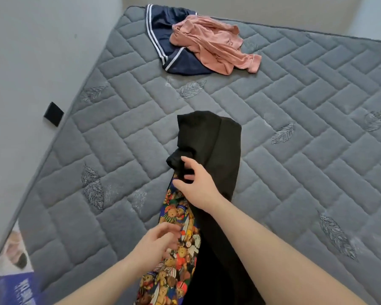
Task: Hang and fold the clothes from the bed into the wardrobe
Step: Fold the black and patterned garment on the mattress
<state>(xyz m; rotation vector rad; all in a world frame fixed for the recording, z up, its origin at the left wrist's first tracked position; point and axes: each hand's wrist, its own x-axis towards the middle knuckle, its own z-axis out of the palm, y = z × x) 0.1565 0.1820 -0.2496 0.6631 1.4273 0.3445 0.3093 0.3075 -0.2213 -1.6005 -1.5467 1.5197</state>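
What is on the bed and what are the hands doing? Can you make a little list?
bed: bare grey mattress
far corner: pink top lying partly on navy shorts
near middle: black garment beside teddy-bear print cloth
right hand: fingers spread, touching the black garment
left hand: fingers curled on the teddy-bear print cloth
wardrobe: not in view
wall: black square beside the mattress
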